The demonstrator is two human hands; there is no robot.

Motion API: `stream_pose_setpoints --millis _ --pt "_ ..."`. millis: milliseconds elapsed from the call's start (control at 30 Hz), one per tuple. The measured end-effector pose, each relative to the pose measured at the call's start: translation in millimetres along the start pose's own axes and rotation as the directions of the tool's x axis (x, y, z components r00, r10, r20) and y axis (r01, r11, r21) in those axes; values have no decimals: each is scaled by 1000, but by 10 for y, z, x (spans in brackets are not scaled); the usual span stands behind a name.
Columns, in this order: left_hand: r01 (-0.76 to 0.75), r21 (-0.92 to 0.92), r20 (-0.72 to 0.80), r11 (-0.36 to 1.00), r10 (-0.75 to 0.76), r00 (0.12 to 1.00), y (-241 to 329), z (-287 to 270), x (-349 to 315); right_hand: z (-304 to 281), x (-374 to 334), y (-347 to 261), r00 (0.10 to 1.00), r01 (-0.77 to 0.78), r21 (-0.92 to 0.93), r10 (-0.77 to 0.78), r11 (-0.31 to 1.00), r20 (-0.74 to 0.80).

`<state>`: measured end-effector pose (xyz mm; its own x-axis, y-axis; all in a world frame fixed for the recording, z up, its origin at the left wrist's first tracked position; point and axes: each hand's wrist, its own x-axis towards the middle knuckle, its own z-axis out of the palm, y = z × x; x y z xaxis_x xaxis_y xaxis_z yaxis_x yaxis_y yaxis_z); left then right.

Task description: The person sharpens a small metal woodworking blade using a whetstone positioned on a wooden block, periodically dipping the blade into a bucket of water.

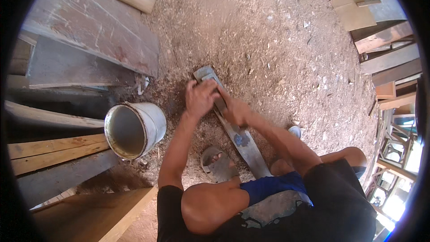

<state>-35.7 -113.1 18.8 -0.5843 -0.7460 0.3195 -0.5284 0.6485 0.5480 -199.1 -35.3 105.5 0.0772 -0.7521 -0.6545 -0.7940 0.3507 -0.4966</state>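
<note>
A long, narrow grey board [252,153] slants over the ground between my legs, a bluish patch near its middle. On its far end lies a flat grey piece [207,72], perhaps a stone, partly under my fingers. My left hand [201,98] presses down there with bent fingers, and whatever lies beneath them is hidden. Close to it on the right, my right hand [236,110] is closed over the board around something narrow and dark, too covered to name. Both hands nearly meet.
A whitish bucket [154,123] with a dirty rim stands left of my left forearm. Planks and boards [98,31] are stacked along the left side, more timber [389,58] at the right. Wood shavings cover the ground [277,54]. My sandalled foot [219,163] is beside the board.
</note>
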Motion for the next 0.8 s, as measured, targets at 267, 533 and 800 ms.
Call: stream_pose_setpoints --millis 267,533,800 --pt "54 -57 112 997 -48 993 684 159 -815 485 -748 377 992 -19 34 15 999 126" --pt "11 16 158 1000 -13 987 -63 -160 318 -210 332 113 962 236 46 -227 971 -151" --pt "432 -530 -225 730 -612 758 254 -612 -44 -329 -175 426 926 186 218 -97 958 -364"
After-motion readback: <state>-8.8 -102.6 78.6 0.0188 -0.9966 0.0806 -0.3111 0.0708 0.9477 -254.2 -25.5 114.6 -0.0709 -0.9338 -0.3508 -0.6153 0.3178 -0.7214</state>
